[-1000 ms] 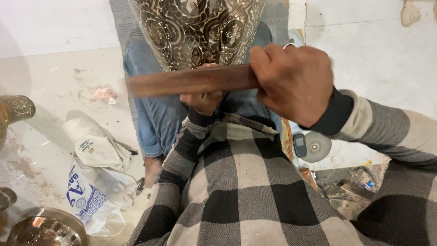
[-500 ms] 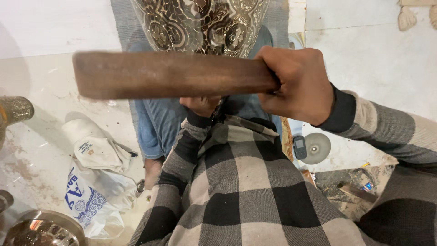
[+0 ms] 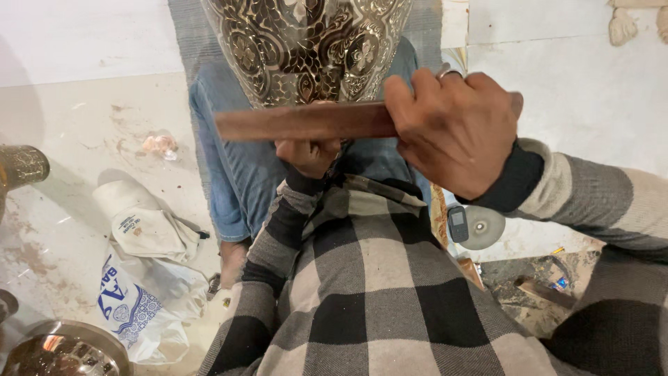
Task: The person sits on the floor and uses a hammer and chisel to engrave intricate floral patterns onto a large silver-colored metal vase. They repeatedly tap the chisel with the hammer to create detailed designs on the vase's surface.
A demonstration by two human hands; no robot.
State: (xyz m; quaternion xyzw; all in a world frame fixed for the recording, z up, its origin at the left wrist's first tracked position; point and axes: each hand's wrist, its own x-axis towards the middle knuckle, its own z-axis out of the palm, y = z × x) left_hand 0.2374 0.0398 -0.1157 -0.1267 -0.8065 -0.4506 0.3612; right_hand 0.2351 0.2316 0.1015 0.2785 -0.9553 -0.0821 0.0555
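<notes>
The big metal vessel (image 3: 306, 49) is dark brown with silvery-gold floral scrollwork, and the wooden stick (image 3: 306, 122) across it is reddish brown. The shirt (image 3: 376, 292) is grey, black and cream check, the jeans (image 3: 236, 160) faded blue. The plastic bag (image 3: 139, 306) is white with blue print.

White-blue bag (image 3: 142, 306), small phone (image 3: 457, 223).

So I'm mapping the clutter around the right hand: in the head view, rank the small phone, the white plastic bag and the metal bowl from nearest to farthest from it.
1. Small phone, on the floor just below the right hand.
2. White plastic bag, on the floor far to the left.
3. Metal bowl, in the bottom left corner.
</notes>
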